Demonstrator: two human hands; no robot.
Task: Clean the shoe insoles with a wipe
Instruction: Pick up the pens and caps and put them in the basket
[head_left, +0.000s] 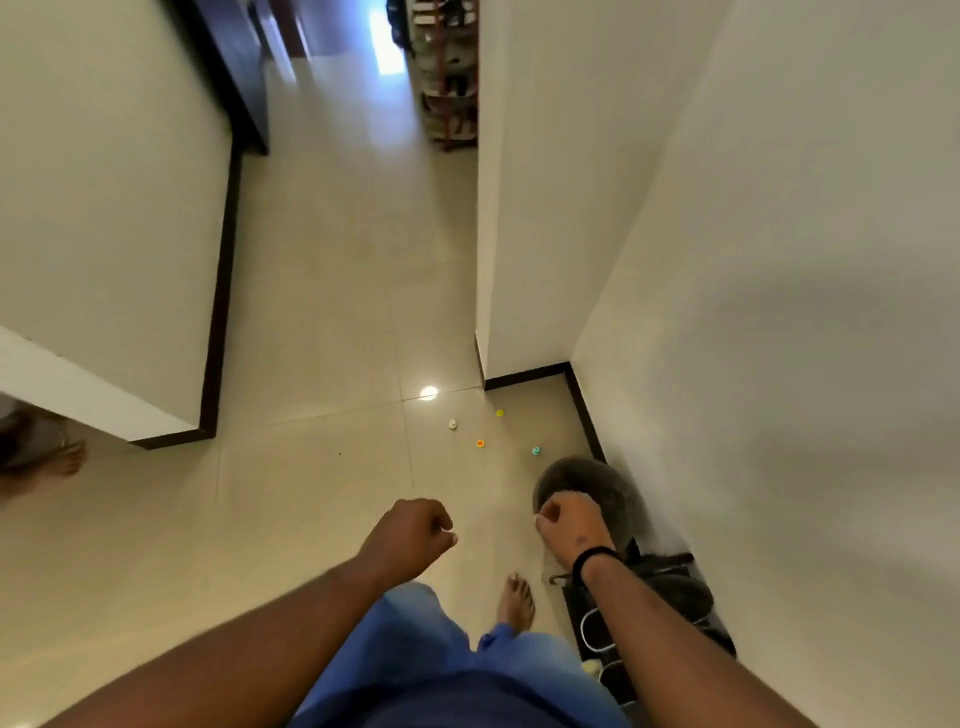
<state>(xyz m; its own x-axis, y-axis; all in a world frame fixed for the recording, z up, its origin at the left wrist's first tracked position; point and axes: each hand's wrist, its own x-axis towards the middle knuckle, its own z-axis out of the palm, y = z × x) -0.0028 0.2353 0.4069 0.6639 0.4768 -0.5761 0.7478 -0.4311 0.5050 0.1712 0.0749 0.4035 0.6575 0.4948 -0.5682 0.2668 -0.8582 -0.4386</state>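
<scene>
1. The floor tiles (322, 322) looked glossy and smooth, mirroring a lamp.
2. The walls (779, 260) appeared matt, painted.
3. The grey shoe (597, 483) looked soft and fuzzy.
4. The trousers (415, 649) were blue cloth.

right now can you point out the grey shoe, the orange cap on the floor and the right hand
grey shoe (597, 480): head view, on its rounded grey upper above the hand.
orange cap (480, 443): head view, on the middle of the small orange piece on the tiles.
right hand (569, 525): head view, on the back of the hand.
</scene>
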